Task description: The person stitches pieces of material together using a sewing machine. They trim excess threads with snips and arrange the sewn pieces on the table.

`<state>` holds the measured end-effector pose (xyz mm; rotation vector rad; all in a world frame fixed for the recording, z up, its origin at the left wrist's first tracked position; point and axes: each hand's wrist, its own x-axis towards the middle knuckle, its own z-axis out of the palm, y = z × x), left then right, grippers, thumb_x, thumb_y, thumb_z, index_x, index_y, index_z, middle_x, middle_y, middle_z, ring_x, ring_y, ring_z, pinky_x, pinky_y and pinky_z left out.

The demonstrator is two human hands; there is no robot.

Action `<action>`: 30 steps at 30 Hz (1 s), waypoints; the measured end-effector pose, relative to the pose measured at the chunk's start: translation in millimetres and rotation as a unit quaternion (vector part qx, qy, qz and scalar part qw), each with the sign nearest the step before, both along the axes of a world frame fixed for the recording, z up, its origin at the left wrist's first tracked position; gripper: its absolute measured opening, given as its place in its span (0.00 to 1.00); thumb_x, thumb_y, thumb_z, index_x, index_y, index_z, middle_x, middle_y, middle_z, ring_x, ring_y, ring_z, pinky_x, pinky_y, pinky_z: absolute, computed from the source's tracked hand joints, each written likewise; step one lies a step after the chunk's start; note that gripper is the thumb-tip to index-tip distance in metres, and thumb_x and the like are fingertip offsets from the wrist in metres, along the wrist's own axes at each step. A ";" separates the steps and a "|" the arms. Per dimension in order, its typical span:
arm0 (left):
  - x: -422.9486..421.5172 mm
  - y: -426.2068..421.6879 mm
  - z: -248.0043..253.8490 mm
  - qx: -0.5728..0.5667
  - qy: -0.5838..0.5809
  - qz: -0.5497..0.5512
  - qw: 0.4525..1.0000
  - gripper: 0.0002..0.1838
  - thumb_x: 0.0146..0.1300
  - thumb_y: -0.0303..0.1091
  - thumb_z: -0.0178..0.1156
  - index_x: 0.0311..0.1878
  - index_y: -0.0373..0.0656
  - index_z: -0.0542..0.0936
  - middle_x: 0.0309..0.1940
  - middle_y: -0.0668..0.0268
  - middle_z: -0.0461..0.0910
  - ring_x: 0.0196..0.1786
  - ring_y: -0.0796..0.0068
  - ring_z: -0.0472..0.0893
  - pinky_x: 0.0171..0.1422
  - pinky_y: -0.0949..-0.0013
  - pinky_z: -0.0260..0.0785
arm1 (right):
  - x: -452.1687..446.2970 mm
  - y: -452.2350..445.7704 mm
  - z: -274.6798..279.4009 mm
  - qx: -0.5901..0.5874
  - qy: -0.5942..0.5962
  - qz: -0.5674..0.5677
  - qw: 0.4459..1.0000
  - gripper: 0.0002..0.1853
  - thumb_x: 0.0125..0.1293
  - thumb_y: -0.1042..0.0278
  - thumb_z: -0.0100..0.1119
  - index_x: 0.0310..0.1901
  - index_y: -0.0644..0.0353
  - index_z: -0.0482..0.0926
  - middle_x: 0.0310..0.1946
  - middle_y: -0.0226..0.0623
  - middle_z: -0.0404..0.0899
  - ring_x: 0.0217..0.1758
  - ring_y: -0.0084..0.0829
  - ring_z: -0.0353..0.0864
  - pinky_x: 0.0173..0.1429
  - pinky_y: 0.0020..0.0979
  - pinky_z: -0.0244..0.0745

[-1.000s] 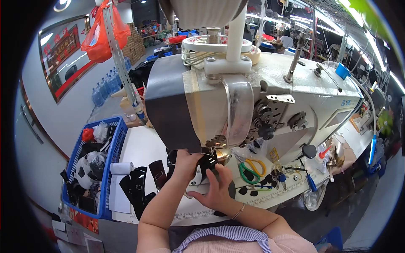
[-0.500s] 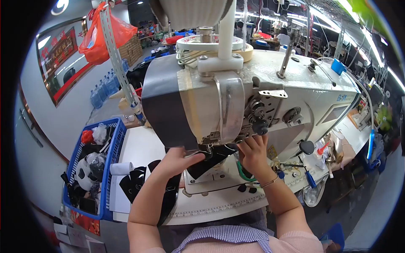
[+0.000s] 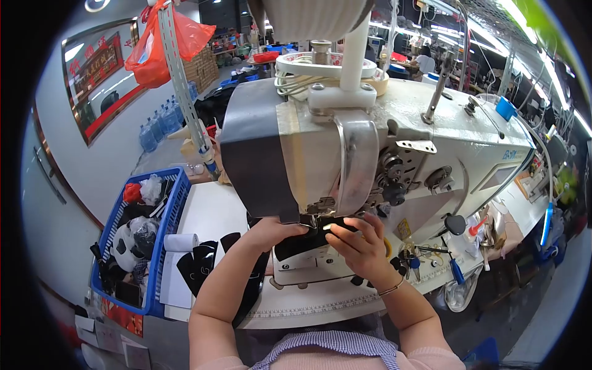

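Nearest, a ruler strip runs along the table edge, with dark scraps just beyond; a sweeping wrist could drag one under the work. Loose glossy black pieces fan out at left, close by the left forearm, so a swinging elbow might scatter them. Farther in, here's the right hand, fingers parted and half curled at the black piece; whether it pinches any, I can't tell. That piece lies on the machine bed, below the needle area. The left hand reaches in, thumb outstretched, other fingertips hidden, grip unclear. Real danger here: thumb that near, a slip could mean a jab; uneven pressure could skew the piece.
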<state>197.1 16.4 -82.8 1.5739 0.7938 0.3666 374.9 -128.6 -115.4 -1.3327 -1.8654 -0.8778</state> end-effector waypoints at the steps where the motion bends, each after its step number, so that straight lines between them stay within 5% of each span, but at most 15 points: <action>1: 1.4 6.4 -15.1 0.007 -0.051 -0.013 0.999 0.18 0.53 0.33 0.65 0.47 0.37 0.78 0.43 0.64 0.79 0.46 0.75 0.76 0.51 0.72 0.67 | -0.2 -0.6 1.4 0.003 -0.006 -0.006 1.000 0.13 0.49 0.64 0.61 0.40 0.46 0.81 0.45 0.21 0.78 0.52 0.28 0.72 0.61 0.40 0.60; 7: 9.1 33.1 -58.8 -0.016 -0.157 -0.035 0.987 0.19 0.52 0.27 0.64 0.49 0.36 0.76 0.43 0.63 0.78 0.46 0.74 0.77 0.52 0.72 0.68 | 1.5 6.3 5.9 0.000 0.007 -0.016 1.000 0.13 0.49 0.67 0.61 0.40 0.45 0.81 0.44 0.20 0.78 0.49 0.28 0.73 0.59 0.41 0.59; 14: 14.0 -12.1 -51.5 -0.132 -0.260 0.116 0.949 0.11 0.58 0.23 0.57 0.44 0.36 0.77 0.37 0.66 0.79 0.41 0.79 0.78 0.45 0.77 0.68 | 16.2 19.0 2.6 -0.075 0.034 -0.026 0.996 0.21 0.43 0.77 0.60 0.43 0.44 0.83 0.43 0.23 0.81 0.42 0.32 0.73 0.55 0.46 0.60; 19: 15.8 -33.0 -57.4 0.043 -0.253 0.132 0.957 0.08 0.59 0.24 0.56 0.42 0.36 0.78 0.35 0.70 0.79 0.39 0.83 0.76 0.46 0.77 0.68 | 21.1 30.0 4.3 -0.065 0.059 -0.005 0.996 0.24 0.41 0.79 0.59 0.43 0.44 0.83 0.43 0.26 0.81 0.38 0.34 0.73 0.54 0.47 0.60; 22: 13.0 -15.7 -56.8 -0.109 -0.314 0.096 0.938 0.13 0.58 0.25 0.57 0.47 0.35 0.76 0.39 0.68 0.78 0.41 0.80 0.76 0.47 0.76 0.68 | 13.9 22.9 5.9 -0.084 0.072 -0.026 0.994 0.23 0.41 0.81 0.59 0.42 0.47 0.83 0.41 0.29 0.81 0.39 0.33 0.73 0.56 0.46 0.60; 23: 15.2 -13.3 -43.4 -0.189 -0.295 0.139 0.926 0.18 0.58 0.26 0.57 0.52 0.35 0.72 0.44 0.64 0.77 0.44 0.77 0.77 0.49 0.74 0.68 | 12.9 20.6 2.9 -0.097 0.075 -0.030 0.992 0.23 0.42 0.80 0.59 0.44 0.48 0.82 0.42 0.29 0.80 0.42 0.33 0.73 0.56 0.45 0.61; 26: 17.1 -13.5 -26.4 -0.157 -0.121 0.168 0.966 0.22 0.58 0.28 0.57 0.56 0.36 0.68 0.46 0.62 0.76 0.46 0.74 0.77 0.50 0.72 0.69 | 9.0 14.3 -4.9 -0.101 0.086 -0.021 0.991 0.24 0.44 0.79 0.59 0.47 0.50 0.79 0.44 0.30 0.77 0.49 0.33 0.74 0.56 0.41 0.62; 27: 17.5 -13.7 -32.8 -0.092 -0.157 0.179 0.967 0.12 0.60 0.36 0.60 0.43 0.40 0.78 0.32 0.64 0.81 0.31 0.74 0.81 0.35 0.72 0.74 | 6.7 13.2 -6.9 -0.078 0.095 -0.007 0.992 0.24 0.45 0.79 0.59 0.48 0.50 0.78 0.45 0.31 0.77 0.49 0.33 0.74 0.57 0.41 0.62; 30: 19.9 -7.2 -57.5 -0.078 -0.219 0.172 0.957 0.11 0.60 0.36 0.60 0.42 0.40 0.79 0.32 0.64 0.81 0.31 0.76 0.81 0.33 0.74 0.73 | 4.0 6.5 -5.3 -0.043 0.102 0.009 0.994 0.23 0.46 0.80 0.58 0.47 0.51 0.77 0.46 0.32 0.76 0.50 0.33 0.74 0.58 0.41 0.63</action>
